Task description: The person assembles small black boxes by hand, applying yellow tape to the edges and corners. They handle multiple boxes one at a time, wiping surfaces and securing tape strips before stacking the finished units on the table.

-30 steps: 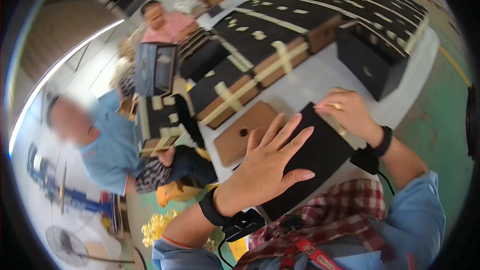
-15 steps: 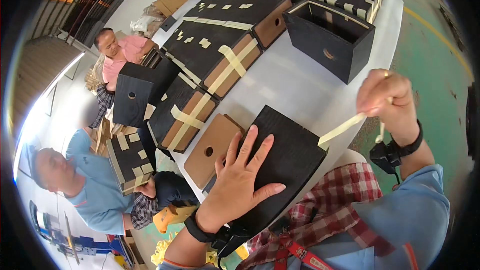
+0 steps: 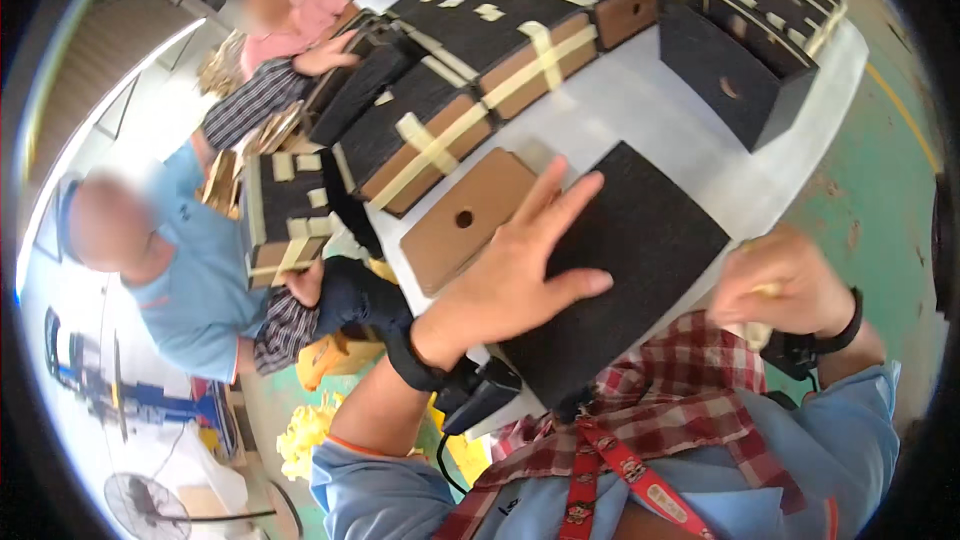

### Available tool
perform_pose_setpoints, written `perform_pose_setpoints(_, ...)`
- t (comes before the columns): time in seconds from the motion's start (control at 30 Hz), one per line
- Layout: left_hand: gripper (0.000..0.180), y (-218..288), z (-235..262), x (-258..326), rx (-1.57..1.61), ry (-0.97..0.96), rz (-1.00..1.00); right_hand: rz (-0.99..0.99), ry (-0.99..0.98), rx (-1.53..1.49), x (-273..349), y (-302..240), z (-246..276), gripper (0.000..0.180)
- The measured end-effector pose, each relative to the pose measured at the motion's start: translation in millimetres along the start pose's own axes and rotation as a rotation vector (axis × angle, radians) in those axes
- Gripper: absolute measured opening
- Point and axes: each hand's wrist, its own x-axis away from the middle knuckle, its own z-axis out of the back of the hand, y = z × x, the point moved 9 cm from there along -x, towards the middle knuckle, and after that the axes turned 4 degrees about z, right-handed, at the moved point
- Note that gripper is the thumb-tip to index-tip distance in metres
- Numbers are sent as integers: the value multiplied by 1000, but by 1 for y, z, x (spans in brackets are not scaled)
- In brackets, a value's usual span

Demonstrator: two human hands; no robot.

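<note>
right hand (image 3: pixel 785 285) has dropped beside the box (image 3: pixel 620 260), fist closed on pale tape (image 3: pixel 765 290); left hand (image 3: pixel 520 270) lies flat, fingers spread, on its rough, matte black square top.

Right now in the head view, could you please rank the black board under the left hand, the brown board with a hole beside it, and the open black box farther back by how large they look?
1. black board
2. brown board and open black box: these look about alike, and the box is farther from the camera, so I would not rank them.
</note>
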Motion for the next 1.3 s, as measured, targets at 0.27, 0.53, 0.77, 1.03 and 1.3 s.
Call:
perform_pose_setpoints(0.27, 33, -45, -34, 81, 290, -307, 268, -401, -63, 45, 30, 62, -23, 14)
perform_pose_setpoints(0.53, 33, 7, 5, 71, 459, 170, 235, -317, 298, -156, 54, 42, 35, 25)
perform_pose_setpoints(0.77, 32, 53, 32, 37, 118, 591, 71, 11, 373, 567, 19, -16, 12, 79)
perform_pose_setpoints(1.03, 34, 41, -26, 3, 183, 289, -65, 106, 419, 774, 27, 23, -8, 75)
perform_pose_setpoints(1.3, 22, 18, -46, -23, 407, 400, -51, 367, 475, 463, -3, -19, 24, 34)
